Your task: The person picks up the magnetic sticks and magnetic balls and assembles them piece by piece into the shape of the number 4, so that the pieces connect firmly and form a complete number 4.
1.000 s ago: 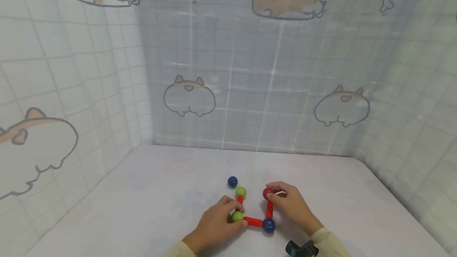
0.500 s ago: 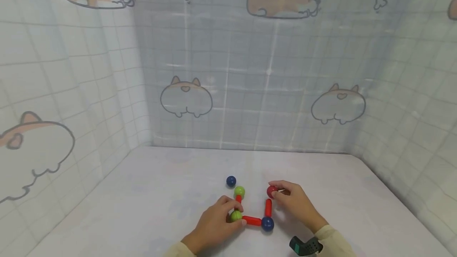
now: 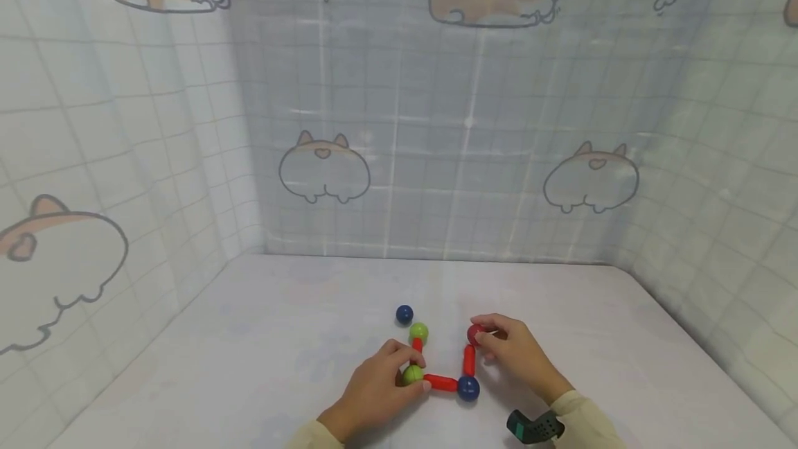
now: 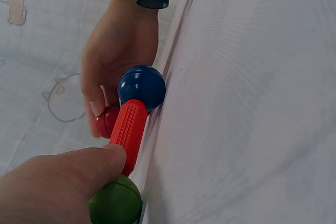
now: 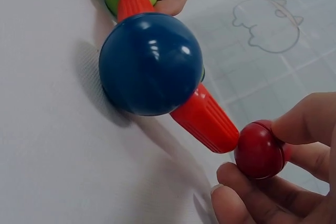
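An open-sided frame of coloured balls and ribbed red rods lies on the white surface. My left hand (image 3: 377,388) grips its near green ball (image 3: 413,375), with the thumb reaching onto one red rod (image 4: 129,129). That rod runs to a large blue ball (image 5: 149,64) at the near right corner. From there a second red rod (image 5: 206,120) points away. At its far end, my right hand (image 3: 522,357) pinches a red ball (image 5: 260,149) between thumb and fingers, right against the rod's tip. Another red rod (image 3: 417,344), partly behind my left fingers, leads to a far green ball (image 3: 419,332).
A loose dark blue ball (image 3: 404,314) sits just beyond the far green ball. White grid-patterned cloth with dog drawings (image 3: 324,172) rises behind and on both sides. A dark band (image 3: 535,427) is on the right wrist.
The right hand has shifted the red ball slightly right; it stood a little apart from the rod's tip half a second ago and is against it now. The left hand keeps its grip.
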Available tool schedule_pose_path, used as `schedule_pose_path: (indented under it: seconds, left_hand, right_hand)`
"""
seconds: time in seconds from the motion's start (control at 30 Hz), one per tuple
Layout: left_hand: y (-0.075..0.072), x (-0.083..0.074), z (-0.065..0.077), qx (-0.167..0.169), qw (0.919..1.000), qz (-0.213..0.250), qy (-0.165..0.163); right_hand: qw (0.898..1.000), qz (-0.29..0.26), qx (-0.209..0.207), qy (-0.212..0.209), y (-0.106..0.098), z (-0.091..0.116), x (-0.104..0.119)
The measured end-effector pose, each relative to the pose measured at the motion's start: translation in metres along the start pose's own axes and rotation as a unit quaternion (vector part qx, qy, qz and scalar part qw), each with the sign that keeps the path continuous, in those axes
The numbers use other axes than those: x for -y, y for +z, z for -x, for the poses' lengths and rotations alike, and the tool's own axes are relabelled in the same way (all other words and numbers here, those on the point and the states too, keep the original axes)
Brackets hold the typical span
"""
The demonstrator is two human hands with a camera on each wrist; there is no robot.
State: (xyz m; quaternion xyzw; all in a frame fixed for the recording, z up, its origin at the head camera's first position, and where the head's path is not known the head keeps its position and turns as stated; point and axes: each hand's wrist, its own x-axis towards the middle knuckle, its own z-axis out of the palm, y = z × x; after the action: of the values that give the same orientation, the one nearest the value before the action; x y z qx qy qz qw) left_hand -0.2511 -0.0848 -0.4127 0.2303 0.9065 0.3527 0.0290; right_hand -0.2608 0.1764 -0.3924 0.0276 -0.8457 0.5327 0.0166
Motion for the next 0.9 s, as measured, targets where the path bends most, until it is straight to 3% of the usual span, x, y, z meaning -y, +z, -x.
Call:
schedule_pose_path:
  seconds: [0.5, 0.9]
  left_hand:
    - [0.000, -0.003, 0.001, 0.002, 1.0000, 0.003, -0.008]
    - [-0.002, -0.003, 0.002, -0.001, 1.0000, 0.000, 0.002]
  right_hand:
    - [1.000, 0.000, -0.029, -0.009, 0.008, -0.002, -0.010]
    - [0.999, 0.029, -0.018, -0.018, 0.013, -0.001, -0.008]
